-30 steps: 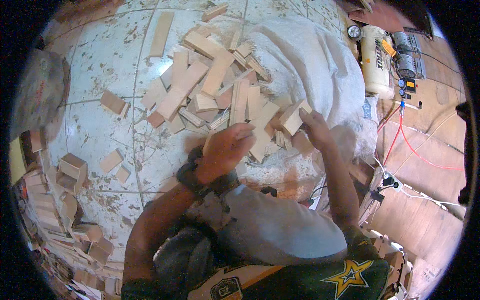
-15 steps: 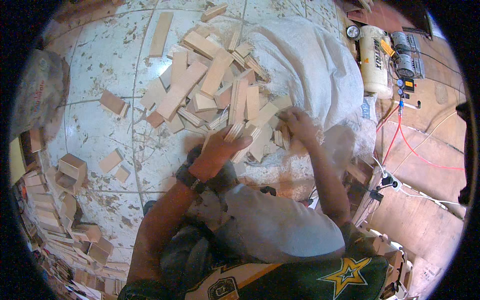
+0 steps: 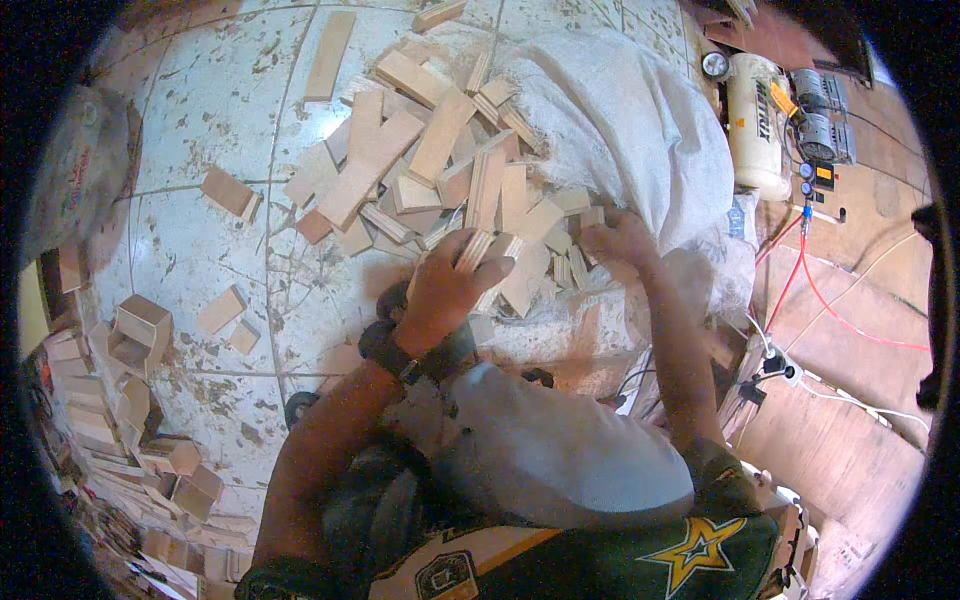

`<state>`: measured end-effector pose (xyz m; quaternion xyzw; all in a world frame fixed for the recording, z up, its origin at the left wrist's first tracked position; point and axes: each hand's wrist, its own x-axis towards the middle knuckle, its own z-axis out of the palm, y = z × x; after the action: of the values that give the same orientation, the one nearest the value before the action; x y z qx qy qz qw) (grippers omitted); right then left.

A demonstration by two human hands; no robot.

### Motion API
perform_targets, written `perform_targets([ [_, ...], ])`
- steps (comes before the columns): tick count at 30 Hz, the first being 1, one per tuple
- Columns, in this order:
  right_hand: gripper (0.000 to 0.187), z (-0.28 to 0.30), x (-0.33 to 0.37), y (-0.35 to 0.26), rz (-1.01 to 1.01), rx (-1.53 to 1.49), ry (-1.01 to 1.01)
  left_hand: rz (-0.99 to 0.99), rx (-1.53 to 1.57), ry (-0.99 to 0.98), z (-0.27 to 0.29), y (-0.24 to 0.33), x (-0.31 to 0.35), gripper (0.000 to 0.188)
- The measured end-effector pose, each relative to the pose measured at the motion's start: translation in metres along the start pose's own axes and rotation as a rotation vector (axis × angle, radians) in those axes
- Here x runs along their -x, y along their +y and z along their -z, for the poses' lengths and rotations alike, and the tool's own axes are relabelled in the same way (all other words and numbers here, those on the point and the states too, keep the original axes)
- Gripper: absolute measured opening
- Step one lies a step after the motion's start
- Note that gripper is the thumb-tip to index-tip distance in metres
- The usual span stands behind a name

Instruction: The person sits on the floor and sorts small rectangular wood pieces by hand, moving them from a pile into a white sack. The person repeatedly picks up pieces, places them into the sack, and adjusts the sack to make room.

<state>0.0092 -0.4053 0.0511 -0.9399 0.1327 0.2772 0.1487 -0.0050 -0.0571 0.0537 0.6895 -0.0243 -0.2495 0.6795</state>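
A loose heap of plywood offcuts (image 3: 440,140), pale strips and blocks with layered edges, lies on the tiled floor in front of me. My left hand (image 3: 445,290), with a dark band on its wrist, is closed around a few plywood pieces (image 3: 477,250) at the near side of the heap. At the heap's right edge, my right hand (image 3: 622,242) has its fingers curled at a small plywood block (image 3: 592,215), which it appears to grip. Part of that block is hidden by the fingers. Small offcuts (image 3: 570,268) stand and lie between my hands.
A white woven sack (image 3: 630,130) spreads right of the heap. Beyond it stand a cream air compressor (image 3: 757,125) and red hoses (image 3: 800,250). Hollow wooden boxes (image 3: 140,335) and stacked wood pieces line the left side. A power strip (image 3: 785,368) sits at the right.
My right hand has shifted right, and a small plywood block now shows at its fingertips. My left hand has moved slightly right, still holding its plywood pieces. The whole view has shifted a little.
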Motion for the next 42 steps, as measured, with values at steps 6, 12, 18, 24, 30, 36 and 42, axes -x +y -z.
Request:
perform_targets([
  [6, 0.060, -0.010, -0.003, -0.012, -0.071, 0.284, -0.038, 0.084, 0.101, 0.042, 0.002, 0.002, -0.003, 0.036],
  [12, 0.098, -0.047, 0.003, -0.003, -0.054, 0.379, -0.229, 0.155, 0.205, 0.023, 0.009, -0.001, -0.003, 0.035],
  [18, 0.045, -0.034, 0.009, -0.007, 0.245, 0.640, -0.216, -0.206, -0.131, 0.105, 0.017, -0.013, -0.003, 0.030],
  [24, 0.076, -0.017, 0.036, -0.015, -0.332, -0.289, -0.289, 0.224, 0.321, -0.052, 0.024, -0.003, 0.002, 0.030],
  [30, 0.081, -0.059, 0.047, -0.004, -0.297, -0.426, -0.279, 0.095, 0.133, 0.023, 0.016, 0.004, 0.002, 0.032],
  [36, 0.069, -0.055, 0.063, 0.006, -0.349, -0.374, -0.083, 0.008, 0.063, 0.014, 0.020, 0.006, 0.001, 0.035],
  [42, 0.075, -0.074, 0.086, -0.005, 0.236, -0.515, 0.029, 0.139, 0.154, -0.053, 0.023, 0.002, 0.001, 0.036],
])
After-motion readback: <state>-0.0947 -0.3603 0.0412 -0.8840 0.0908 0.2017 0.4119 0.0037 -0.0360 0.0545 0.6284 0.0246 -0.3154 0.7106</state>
